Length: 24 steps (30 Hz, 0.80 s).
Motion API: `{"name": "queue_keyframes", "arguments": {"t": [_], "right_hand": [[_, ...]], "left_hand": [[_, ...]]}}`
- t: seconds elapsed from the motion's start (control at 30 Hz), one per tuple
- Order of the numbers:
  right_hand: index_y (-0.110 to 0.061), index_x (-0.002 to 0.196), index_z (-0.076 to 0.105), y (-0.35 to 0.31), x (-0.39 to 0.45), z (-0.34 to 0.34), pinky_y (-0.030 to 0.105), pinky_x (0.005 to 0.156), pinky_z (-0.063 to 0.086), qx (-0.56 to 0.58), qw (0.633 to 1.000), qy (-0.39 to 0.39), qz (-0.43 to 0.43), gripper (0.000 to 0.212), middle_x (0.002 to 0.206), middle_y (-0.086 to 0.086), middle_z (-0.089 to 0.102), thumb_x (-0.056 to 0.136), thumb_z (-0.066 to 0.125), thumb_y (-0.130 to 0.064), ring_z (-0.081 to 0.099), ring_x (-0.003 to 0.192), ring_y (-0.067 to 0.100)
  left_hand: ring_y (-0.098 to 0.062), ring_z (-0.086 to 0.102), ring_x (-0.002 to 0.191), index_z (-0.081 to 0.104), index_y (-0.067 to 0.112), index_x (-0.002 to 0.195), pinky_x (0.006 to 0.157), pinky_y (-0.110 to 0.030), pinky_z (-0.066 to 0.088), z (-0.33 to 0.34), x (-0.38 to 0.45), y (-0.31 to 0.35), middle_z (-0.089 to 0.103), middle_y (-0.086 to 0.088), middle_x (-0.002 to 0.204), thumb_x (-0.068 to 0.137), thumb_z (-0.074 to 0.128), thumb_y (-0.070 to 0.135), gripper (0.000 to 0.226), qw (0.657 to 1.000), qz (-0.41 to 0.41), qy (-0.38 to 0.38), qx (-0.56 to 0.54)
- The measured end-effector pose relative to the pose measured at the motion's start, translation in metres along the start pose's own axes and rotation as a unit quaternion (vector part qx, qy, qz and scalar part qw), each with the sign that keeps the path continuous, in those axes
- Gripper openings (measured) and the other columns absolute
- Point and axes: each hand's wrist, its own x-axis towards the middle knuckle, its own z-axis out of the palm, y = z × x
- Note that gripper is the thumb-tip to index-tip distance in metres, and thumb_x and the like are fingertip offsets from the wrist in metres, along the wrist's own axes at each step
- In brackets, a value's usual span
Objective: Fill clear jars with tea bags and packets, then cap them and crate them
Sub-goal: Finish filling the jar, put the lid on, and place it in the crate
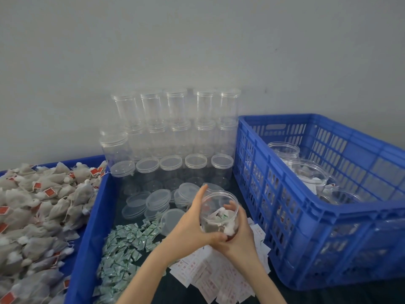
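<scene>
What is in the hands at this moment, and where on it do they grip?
Both hands hold one uncapped clear jar with tea bags inside: the left hand wraps its left side wall, the right hand cups its lower right side and base.

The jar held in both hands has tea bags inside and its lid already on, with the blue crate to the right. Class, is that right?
Not quite. The head view shows the jar, held by the left hand and right hand, still open, with no lid. The tea bags and the crate are right.
</scene>
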Motion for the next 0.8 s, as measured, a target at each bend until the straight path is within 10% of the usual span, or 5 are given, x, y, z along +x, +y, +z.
{"name": "queue_keyframes", "arguments": {"t": [0.27, 0.5, 0.8], "right_hand": [[-0.051, 0.141, 0.028, -0.046, 0.018, -0.008, 0.01, 0.092, 0.045, -0.028, 0.998, -0.06, 0.011, 0.094, 0.14, -0.028, 0.044, 0.061, 0.075, -0.061, 0.048, 0.122, -0.015], [-0.025, 0.154, 0.027, -0.103, 0.054, 0.008, 0.037, 0.107, 0.042, -0.348, 0.935, -0.055, -0.042, 0.104, 0.15, -0.01, 0.035, 0.07, 0.076, -0.063, 0.043, 0.134, 0.014], [-0.012, 0.142, 0.047, -0.182, 0.096, 0.004, 0.034, 0.088, 0.04, -0.414, 0.907, 0.026, -0.068, 0.084, 0.14, 0.007, 0.05, 0.076, 0.073, -0.056, 0.049, 0.128, 0.027]], "left_hand": [[0.023, 0.051, 0.103, 0.023, 0.047, 0.139, 0.075, 0.003, 0.039, -0.01, 0.003, 0.003, 0.054, 0.046, 0.108, 0.052, 0.083, 0.056, 0.106, 0.991, 0.011, 0.13, -0.021], [0.027, 0.051, 0.085, 0.035, 0.035, 0.141, 0.063, -0.001, 0.042, -0.014, 0.019, 0.024, 0.052, 0.03, 0.108, 0.066, 0.078, 0.015, 0.089, 0.98, 0.002, 0.2, -0.013], [-0.012, 0.059, 0.115, 0.028, 0.025, 0.149, 0.1, -0.042, 0.048, -0.035, 0.049, 0.082, 0.054, 0.01, 0.13, 0.066, 0.081, 0.021, 0.099, 0.967, 0.064, 0.223, -0.102]]}}
